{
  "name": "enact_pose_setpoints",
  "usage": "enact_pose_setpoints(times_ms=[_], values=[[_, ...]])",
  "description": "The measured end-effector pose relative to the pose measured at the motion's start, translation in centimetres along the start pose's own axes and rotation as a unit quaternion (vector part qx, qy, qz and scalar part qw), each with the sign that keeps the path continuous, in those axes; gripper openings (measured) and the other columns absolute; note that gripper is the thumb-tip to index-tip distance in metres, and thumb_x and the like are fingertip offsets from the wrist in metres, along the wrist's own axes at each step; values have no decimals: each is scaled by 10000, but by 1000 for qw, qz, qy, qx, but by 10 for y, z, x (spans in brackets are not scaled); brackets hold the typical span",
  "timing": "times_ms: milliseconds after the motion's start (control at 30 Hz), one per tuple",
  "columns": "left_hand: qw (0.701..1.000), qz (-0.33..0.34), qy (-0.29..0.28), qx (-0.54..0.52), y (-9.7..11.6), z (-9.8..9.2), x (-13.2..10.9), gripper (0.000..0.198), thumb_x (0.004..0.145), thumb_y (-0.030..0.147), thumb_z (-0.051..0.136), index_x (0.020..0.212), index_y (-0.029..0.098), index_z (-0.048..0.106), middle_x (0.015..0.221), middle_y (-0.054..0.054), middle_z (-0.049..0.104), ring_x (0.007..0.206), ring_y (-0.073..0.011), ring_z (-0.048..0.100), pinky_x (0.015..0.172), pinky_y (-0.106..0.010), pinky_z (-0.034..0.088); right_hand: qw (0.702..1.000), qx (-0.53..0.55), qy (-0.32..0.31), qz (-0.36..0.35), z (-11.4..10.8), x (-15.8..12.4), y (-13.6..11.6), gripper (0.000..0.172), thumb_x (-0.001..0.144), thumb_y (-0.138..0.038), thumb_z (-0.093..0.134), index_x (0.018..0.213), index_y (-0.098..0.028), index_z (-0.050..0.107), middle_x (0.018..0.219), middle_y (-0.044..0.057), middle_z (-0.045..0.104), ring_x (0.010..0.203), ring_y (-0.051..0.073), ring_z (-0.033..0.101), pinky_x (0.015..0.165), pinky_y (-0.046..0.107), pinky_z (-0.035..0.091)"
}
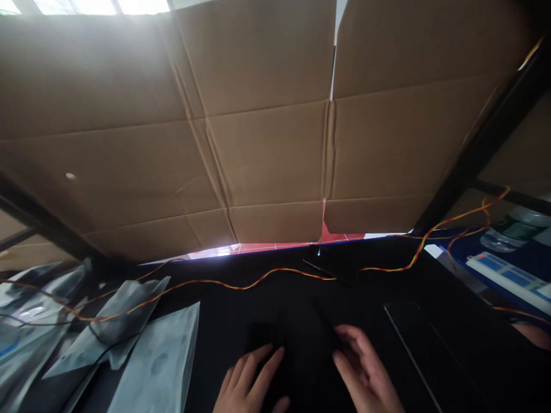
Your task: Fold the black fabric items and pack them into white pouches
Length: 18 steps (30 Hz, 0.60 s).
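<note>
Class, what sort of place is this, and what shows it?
Probably an electronics workbench: silver bags piled at left, a red-and-yellow twisted wire running across the black mat, and a cardboard screen behind.

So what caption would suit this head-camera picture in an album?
Left hand and right hand flank a dark item on a black table; foil bags, twisted wire, cardboard wall beyond.

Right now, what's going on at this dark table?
A person's left hand lies flat, fingers out, on a black item too dark to identify, on the black table. The right hand touches its other edge, fingers slightly curled; whether it grips is unclear. Silvery bags lie to the left, a red-and-yellow wire runs across, and a cardboard wall stands behind.
</note>
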<state>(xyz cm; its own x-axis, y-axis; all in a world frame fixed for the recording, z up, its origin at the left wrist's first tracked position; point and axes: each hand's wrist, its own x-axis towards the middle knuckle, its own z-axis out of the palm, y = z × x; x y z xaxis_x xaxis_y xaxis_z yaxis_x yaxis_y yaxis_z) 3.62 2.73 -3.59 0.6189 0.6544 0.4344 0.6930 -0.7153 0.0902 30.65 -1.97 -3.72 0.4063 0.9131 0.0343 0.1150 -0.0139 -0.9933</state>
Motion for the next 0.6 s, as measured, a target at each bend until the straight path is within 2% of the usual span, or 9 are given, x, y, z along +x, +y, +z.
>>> enact_pose_setpoints(times_ms=[67,133,200,233,333,400,467,500,600], values=[[1000,12,-23,16,-8,-3,0,628,1030,547,724,1602,341,568,1378,-64,796,1138,-258,822,883,-311,702,995,-57,63,-47,-18,0,12,360,1089,-497,540,1349,-267,633,1263,133,762,1150,293,773,889,369,671],[999,28,-35,19,-12,-7,0,601,1040,527,712,1595,336,581,1413,-70,780,1182,-267,808,925,-327,695,977,-124,129,-112,-34,1,18,317,1099,-427,525,1361,-280,627,1355,135,716,1201,301,742,867,394,668],[998,48,-35,23,-14,-11,2,537,1043,544,702,1536,338,644,1421,-69,776,1192,-272,805,927,-334,696,952,-195,156,-177,-41,2,16,302,1095,-381,543,1369,-307,644,1415,127,683,1257,321,707,898,434,651],[997,59,-33,27,-14,-12,3,507,1042,563,699,1498,341,679,1416,-66,780,1185,-274,808,912,-336,700,939,-234,139,-210,-40,3,14,325,1079,-386,580,1391,-325,651,1438,123,676,1275,336,696,930,463,641],[995,73,-43,51,-16,-15,5,534,1024,647,692,1473,358,704,1452,-65,764,1201,-281,806,897,-351,705,887,-348,15,-303,-25,7,5,524,922,-482,796,1421,-368,684,1548,123,641,1306,423,684,966,552,626],[993,72,-63,66,-21,-18,1,600,1008,684,695,1525,380,663,1495,-58,737,1228,-284,797,906,-364,705,861,-384,-51,-329,-16,11,1,423,861,-427,844,1271,-377,756,1571,90,644,1314,439,685,926,539,637],[992,65,-81,77,-30,-25,-5,645,1001,685,705,1575,407,610,1531,-47,710,1254,-286,786,918,-376,706,872,-365,-59,-322,-17,16,-3,159,929,-325,753,1085,-347,772,1479,59,714,1289,378,712,930,485,641],[991,61,-86,81,-36,-30,-10,658,999,673,714,1592,416,589,1544,-45,699,1262,-289,782,921,-381,707,887,-342,-41,-308,-23,19,-5,113,978,-293,687,1056,-334,758,1413,53,748,1256,334,734,942,454,642],[992,46,-85,79,-58,-47,-25,715,979,604,764,1633,425,535,1576,-56,668,1278,-306,773,933,-394,706,925,-283,57,-245,-53,26,-7,184,1064,-359,591,1195,-326,716,1277,61,783,1125,267,783,881,377,661]])
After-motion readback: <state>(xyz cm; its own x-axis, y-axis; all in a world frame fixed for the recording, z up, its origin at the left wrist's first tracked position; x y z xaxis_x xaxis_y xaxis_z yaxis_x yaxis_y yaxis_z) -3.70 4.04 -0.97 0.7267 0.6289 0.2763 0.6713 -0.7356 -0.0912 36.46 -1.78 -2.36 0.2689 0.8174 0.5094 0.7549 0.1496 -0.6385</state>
